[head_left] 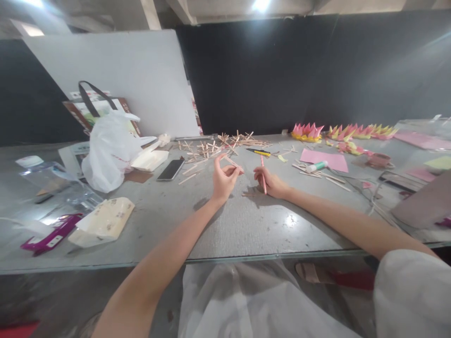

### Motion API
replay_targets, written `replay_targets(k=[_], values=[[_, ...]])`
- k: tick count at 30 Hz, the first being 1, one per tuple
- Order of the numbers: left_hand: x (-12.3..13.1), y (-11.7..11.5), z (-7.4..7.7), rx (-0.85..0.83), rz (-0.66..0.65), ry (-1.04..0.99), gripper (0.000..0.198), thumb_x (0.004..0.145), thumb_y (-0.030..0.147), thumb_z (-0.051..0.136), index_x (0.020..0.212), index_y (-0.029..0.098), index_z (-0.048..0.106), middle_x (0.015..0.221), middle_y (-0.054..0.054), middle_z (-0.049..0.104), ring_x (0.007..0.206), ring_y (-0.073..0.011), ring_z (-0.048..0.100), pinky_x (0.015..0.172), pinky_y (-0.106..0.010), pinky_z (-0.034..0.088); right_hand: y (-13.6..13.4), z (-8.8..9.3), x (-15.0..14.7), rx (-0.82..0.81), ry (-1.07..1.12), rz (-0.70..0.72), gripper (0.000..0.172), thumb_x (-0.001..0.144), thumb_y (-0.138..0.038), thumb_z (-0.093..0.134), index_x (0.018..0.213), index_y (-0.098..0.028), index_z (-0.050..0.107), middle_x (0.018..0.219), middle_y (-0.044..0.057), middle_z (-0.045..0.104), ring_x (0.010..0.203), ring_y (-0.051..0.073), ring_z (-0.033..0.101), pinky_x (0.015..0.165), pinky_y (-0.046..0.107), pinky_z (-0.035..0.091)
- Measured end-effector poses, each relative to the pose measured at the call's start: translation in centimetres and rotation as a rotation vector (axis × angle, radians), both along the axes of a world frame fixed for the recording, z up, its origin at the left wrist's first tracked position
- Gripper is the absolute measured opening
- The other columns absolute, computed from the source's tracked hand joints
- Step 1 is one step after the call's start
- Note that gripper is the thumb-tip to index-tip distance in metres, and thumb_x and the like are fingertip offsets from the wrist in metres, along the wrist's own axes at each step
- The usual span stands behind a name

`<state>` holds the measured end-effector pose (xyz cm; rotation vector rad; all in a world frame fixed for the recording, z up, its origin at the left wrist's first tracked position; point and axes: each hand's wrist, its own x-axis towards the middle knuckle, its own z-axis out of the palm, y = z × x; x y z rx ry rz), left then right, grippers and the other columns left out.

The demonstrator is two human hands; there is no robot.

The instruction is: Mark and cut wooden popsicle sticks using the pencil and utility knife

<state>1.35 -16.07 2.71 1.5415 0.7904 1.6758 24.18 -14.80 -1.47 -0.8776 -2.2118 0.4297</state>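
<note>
My left hand (225, 180) is closed in a pinch on a thin wooden stick (232, 163), held above the grey table. Beside it, my right hand (271, 182) grips a pink pencil (263, 176) that stands nearly upright. Just past my hands lies a yellow and black utility knife (260, 152). A loose heap of thin wooden sticks (207, 148) spreads behind my left hand, some crossing one another. One short stick (248, 194) rests on the table below, between my hands.
To the left are a black phone (171, 170), a white plastic bag (110, 152), a clear bottle (52, 176) and a paper packet (105, 221). On the right are a glue stick (316, 166), pink paper (329, 159), cables and pink-yellow paper flowers (307, 132).
</note>
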Motion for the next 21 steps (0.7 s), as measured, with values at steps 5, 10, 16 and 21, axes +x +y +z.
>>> replay_targets(k=[5,10,16,21], values=[[-0.2,0.4,-0.3,-0.013,-0.005,-0.001,0.063,0.086,0.041,0.081,0.134,0.024,0.043,0.081,0.0,0.077,0.076,-0.0227,0.08,0.083,-0.042,0.068,0.1,-0.1,0.2,0.114,0.078,0.069,0.067,0.092,-0.016,0.044,0.155,-0.023,0.023,0.128,0.014,0.055,0.097,0.022,0.059,0.092,0.043,0.054],[-0.5,1.1,-0.7,-0.085,-0.03,0.007,0.043,0.09,0.051,0.075,0.109,0.022,0.05,0.081,-0.004,0.077,0.072,-0.0232,0.08,0.073,-0.038,0.067,0.2,0.0,0.1,0.14,0.049,0.082,0.059,0.101,-0.023,0.037,0.159,-0.021,0.026,0.13,0.015,0.054,0.103,0.024,0.059,0.101,0.047,0.051],[-1.1,2.4,-2.0,-0.226,-0.025,0.185,0.034,0.08,0.042,0.083,0.088,0.02,0.058,0.069,-0.005,0.073,0.059,-0.0213,0.074,0.06,-0.032,0.06,-0.1,0.4,-0.3,0.041,0.027,-0.037,0.051,0.109,-0.032,0.034,0.158,-0.022,0.027,0.122,0.013,0.063,0.094,0.022,0.064,0.093,0.04,0.053],[-1.9,3.4,-3.2,-0.208,0.029,0.548,0.015,0.072,0.025,0.082,0.069,0.019,0.068,0.064,-0.003,0.07,0.059,-0.0189,0.066,0.064,-0.031,0.053,-0.1,0.4,-0.2,-0.017,0.03,-0.128,0.045,0.106,-0.039,0.047,0.148,-0.021,0.042,0.105,0.009,0.069,0.086,0.021,0.067,0.083,0.035,0.054]])
